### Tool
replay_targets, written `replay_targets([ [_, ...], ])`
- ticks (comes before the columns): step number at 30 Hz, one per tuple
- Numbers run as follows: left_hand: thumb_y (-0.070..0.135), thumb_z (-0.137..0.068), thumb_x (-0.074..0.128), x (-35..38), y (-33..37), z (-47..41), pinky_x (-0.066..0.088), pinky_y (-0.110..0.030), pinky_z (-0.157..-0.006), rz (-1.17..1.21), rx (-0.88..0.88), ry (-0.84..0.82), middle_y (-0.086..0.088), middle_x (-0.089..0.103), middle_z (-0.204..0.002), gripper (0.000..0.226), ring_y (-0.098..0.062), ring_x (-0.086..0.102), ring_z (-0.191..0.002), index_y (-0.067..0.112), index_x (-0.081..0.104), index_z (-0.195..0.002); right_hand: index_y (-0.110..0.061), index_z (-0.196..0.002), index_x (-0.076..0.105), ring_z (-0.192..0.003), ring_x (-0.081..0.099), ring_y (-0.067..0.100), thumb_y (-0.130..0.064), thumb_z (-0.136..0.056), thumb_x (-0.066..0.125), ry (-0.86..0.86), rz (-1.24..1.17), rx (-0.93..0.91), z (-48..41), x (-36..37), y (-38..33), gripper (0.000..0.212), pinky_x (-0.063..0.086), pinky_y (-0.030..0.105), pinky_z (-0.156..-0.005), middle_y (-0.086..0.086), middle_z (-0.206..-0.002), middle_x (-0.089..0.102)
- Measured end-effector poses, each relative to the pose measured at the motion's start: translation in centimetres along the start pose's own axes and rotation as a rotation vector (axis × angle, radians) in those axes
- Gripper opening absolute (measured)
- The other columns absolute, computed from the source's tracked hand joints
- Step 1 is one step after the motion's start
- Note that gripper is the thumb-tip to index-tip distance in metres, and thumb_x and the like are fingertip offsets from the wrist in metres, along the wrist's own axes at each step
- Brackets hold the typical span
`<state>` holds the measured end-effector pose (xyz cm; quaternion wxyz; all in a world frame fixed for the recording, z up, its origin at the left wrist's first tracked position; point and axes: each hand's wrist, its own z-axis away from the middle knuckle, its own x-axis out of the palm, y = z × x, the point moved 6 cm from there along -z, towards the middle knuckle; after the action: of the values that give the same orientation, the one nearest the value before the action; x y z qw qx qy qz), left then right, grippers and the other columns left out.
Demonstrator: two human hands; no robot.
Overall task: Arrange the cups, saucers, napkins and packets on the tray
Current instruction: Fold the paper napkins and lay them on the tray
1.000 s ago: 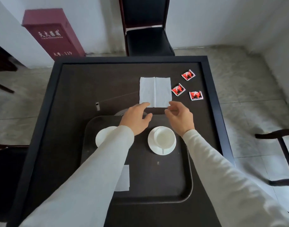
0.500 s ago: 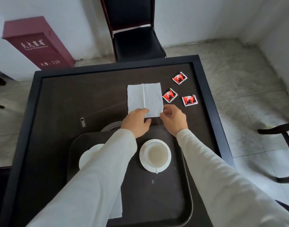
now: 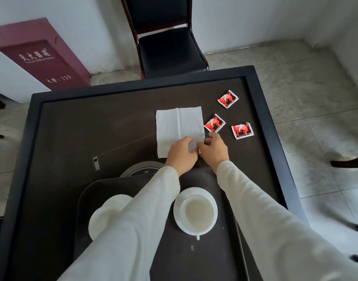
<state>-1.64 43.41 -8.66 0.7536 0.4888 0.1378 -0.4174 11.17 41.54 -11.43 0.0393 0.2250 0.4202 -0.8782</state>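
- White paper napkin [image 3: 179, 126] lies flat on the dark table [image 3: 82, 128], beyond the tray, near edge under my hands.
- My left hand [image 3: 181, 153] has fingers curled, pinching the napkin's near right corner.
- My right hand [image 3: 213, 152] pinches the same corner, thumb against fingers.
- Three red packets [image 3: 214, 123] lie on the table just right of the napkin.
- White cup [image 3: 198, 212] sits on a white saucer [image 3: 179, 218] on the dark plastic tray [image 3: 204, 260].
- A second white saucer [image 3: 105, 213] is half hidden by my sleeve.

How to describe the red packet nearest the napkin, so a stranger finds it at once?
On the dark table, beyond the tray, a white napkin lies flat. Three red packets lie right of it; this packet is nearest the napkin's right edge.
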Motion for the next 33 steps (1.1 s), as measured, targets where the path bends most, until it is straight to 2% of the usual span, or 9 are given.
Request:
replay_targets([
  [6, 0.025, -0.095, 0.068, 0.3, -1.0, -1.6, 0.043, -0.037, -0.108, 0.139, -0.063, 0.021, -0.003, 0.054, -0.147, 0.054, -0.025, 0.051, -0.133, 0.020, 0.049, -0.145, -0.015, -0.133, 0.057, -0.100, 0.069, 0.023, -0.021, -0.088, 0.066, 0.022, -0.180, 0.150, -1.6, 0.4, 0.9, 0.046, 0.058, 0.042, -0.092, -0.005, -0.097, 0.069],
  [9, 0.023, -0.097, 0.063, -0.2, -1.4, -2.4, 0.050, -0.040, -0.107, 0.311, -0.120, 0.042, -0.001, 0.059, -0.140, 0.045, -0.024, 0.058, -0.124, 0.023, 0.053, -0.141, -0.018, -0.110, 0.073, -0.093, 0.070, 0.022, -0.020, -0.091, 0.065, -0.006, -0.254, 0.137, -1.9, 0.8, 0.7, 0.021, 0.060, 0.037, -0.082, 0.000, -0.092, 0.074],
  [13, 0.032, -0.096, 0.061, -1.0, -2.2, -2.8, 0.061, -0.040, -0.089, 0.575, -0.223, 0.118, -0.002, 0.067, -0.115, 0.028, -0.022, 0.067, -0.102, 0.026, 0.062, -0.124, -0.026, -0.105, 0.073, -0.081, 0.065, 0.005, -0.022, -0.094, 0.064, 0.077, -0.164, -0.070, -1.3, 0.8, -1.1, 0.015, 0.048, 0.019, -0.069, -0.010, -0.080, 0.070],
  [16, 0.042, -0.092, 0.069, -1.7, -3.2, -2.9, 0.063, -0.036, -0.081, 0.734, -0.310, 0.165, 0.005, 0.069, -0.108, 0.031, -0.018, 0.069, -0.096, 0.028, 0.066, -0.120, -0.026, -0.112, 0.072, -0.081, 0.061, 0.002, -0.020, -0.096, 0.061, 0.062, -0.019, -0.260, -0.3, 2.3, -3.0, 0.020, 0.040, 0.009, -0.067, -0.009, -0.088, 0.067],
  [21, 0.037, -0.094, 0.070, -3.2, -5.5, -2.6, 0.061, -0.030, -0.071, 0.867, -0.404, 0.238, 0.003, 0.071, -0.108, 0.024, -0.017, 0.069, -0.093, 0.027, 0.069, -0.116, -0.024, -0.120, 0.071, -0.086, 0.059, 0.012, -0.020, -0.100, 0.060, -0.007, 0.184, -0.436, 1.0, 5.7, -5.1, 0.023, 0.042, 0.015, -0.073, -0.002, -0.101, 0.063],
  [24, 0.034, -0.096, 0.068, -4.3, -6.9, -2.4, 0.062, -0.034, -0.080, 0.901, -0.438, 0.275, 0.001, 0.070, -0.110, 0.020, -0.019, 0.068, -0.098, 0.026, 0.068, -0.115, -0.027, -0.127, 0.069, -0.084, 0.059, 0.008, -0.021, -0.099, 0.062, -0.088, 0.214, -0.490, 1.3, 7.1, -5.8, 0.029, 0.043, 0.014, -0.078, -0.007, -0.100, 0.064],
  [27, 0.032, -0.096, 0.067, -5.0, -8.2, -2.3, 0.061, -0.039, -0.086, 0.900, -0.486, 0.293, 0.002, 0.067, -0.107, 0.020, -0.022, 0.066, -0.101, 0.027, 0.067, -0.116, -0.026, -0.130, 0.067, -0.084, 0.062, 0.010, -0.025, -0.097, 0.065, -0.183, 0.269, -0.506, 1.6, 8.2, -6.0, 0.033, 0.051, 0.025, -0.087, -0.005, -0.107, 0.071],
  [30, 0.025, -0.095, 0.070, -5.2, -9.2, -2.3, 0.061, -0.041, -0.088, 0.909, -0.498, 0.307, -0.002, 0.067, -0.114, 0.022, -0.024, 0.065, -0.105, 0.025, 0.068, -0.117, -0.022, -0.124, 0.070, -0.080, 0.062, 0.006, -0.027, -0.096, 0.066, -0.156, 0.248, -0.474, 1.3, 7.9, -5.7, 0.029, 0.054, 0.025, -0.086, -0.007, -0.102, 0.071],
  [33, 0.018, -0.095, 0.068, -5.6, -9.7, -2.3, 0.054, -0.024, -0.070, 0.771, -0.419, 0.365, -0.001, 0.066, -0.119, 0.030, -0.014, 0.062, -0.097, 0.022, 0.066, -0.125, -0.019, -0.123, 0.068, -0.085, 0.063, 0.009, -0.023, -0.095, 0.066, -0.008, 0.230, -0.397, 0.4, 6.5, -5.1, 0.028, 0.055, 0.025, -0.084, -0.005, -0.103, 0.068],
])
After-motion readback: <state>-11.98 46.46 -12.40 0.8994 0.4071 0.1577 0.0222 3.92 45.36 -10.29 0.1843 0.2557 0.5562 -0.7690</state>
